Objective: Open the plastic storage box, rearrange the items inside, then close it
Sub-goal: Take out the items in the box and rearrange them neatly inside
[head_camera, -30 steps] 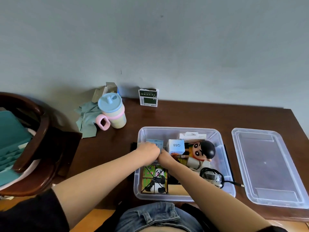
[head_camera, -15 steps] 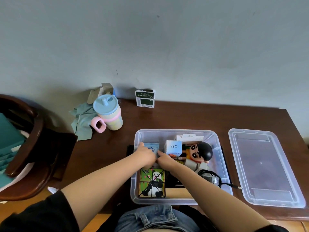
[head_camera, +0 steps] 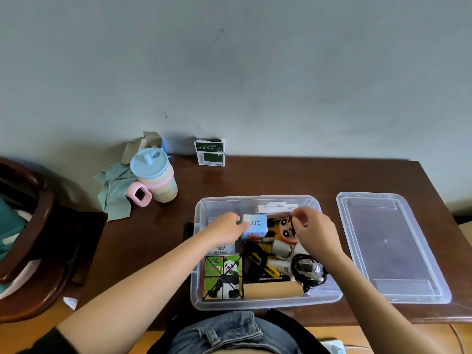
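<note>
On the desk, box (head_camera: 258, 203) open, lid (head_camera: 390, 246) at its 3 o'clock | left hand (head_camera: 224, 229) fingers touching blue carton (head_camera: 255, 226) | right hand (head_camera: 313, 231) pinching doll (head_camera: 286, 229) at carton's 3 o'clock | risk: lifting doll may snag cable (head_camera: 306, 270) or topple carton.

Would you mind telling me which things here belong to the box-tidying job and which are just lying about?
Job:
- box
- lid
- blue carton
- figurine
- panda puzzle
- cable
- cardboard tube
- left hand
- right hand

Lying about:
- cup
- cloth
- green packet
- chair
</note>
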